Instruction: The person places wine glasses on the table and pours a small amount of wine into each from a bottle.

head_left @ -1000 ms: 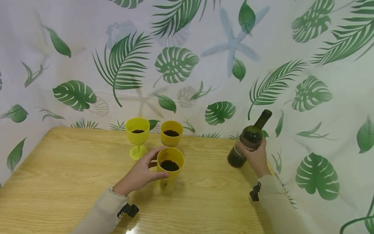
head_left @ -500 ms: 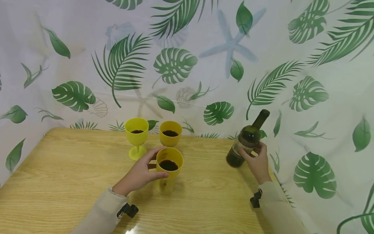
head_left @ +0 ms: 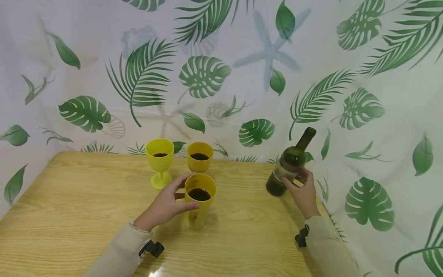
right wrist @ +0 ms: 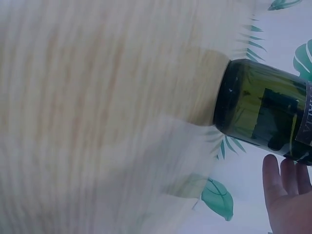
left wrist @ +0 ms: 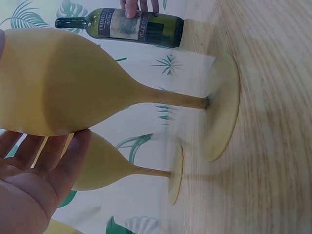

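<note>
My left hand (head_left: 169, 202) holds the nearest yellow goblet (head_left: 195, 211) by its bowl, thumb on the near side and fingers on the far side. Dark liquid fills part of it; in the left wrist view its round foot (left wrist: 225, 112) rests on the table. At the right, my right hand (head_left: 304, 192) is at the side of a green wine bottle (head_left: 290, 165) with a pale label. The thumb is by the label, and the right wrist view shows loosely straightened fingers (right wrist: 287, 178) along the glass. The bottle stands upright on the table, dark liquid inside.
Two more goblets with dark liquid stand behind the held one: a bright yellow goblet (head_left: 160, 157) at left and a deeper yellow goblet (head_left: 200, 163) beside it. The wooden table (head_left: 69, 204) ends at a leaf-printed cloth (head_left: 207, 34) behind and at right.
My right hand has loosened from around the bottle and drawn slightly toward its right side. The left hand and its goblet have stayed put; the view has shifted slightly.
</note>
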{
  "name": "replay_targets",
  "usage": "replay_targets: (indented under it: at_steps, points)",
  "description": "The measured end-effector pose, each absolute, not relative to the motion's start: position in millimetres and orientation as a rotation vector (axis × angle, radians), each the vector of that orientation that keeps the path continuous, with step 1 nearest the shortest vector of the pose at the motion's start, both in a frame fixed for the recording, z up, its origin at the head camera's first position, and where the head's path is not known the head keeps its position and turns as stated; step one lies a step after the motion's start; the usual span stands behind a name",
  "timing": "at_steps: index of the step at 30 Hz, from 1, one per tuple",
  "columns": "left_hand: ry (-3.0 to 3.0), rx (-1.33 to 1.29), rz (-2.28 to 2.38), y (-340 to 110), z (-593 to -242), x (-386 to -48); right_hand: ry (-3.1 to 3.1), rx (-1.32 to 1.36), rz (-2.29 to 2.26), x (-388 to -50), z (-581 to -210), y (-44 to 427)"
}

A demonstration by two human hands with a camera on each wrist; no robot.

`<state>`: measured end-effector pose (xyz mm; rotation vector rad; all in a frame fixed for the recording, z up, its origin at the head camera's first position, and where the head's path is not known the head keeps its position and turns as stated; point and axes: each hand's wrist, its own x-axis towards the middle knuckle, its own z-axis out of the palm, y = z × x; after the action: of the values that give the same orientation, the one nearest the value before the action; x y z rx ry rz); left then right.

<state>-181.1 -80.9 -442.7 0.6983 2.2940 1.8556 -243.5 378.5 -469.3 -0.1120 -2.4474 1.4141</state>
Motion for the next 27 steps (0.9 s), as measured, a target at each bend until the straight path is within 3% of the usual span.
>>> replay_targets:
  at_steps: [14, 27]
  points:
    - [2.29, 0.743, 1.851, -63.9, -440.5, -185.6, -2.481, -0.133, 1.406, -237.5, -473.6, 380.0]
    - [2.179, 0.723, 1.891, -5.0, -441.3, -209.9, -2.493, -0.132, 1.403, -237.1, -481.2, 380.9]
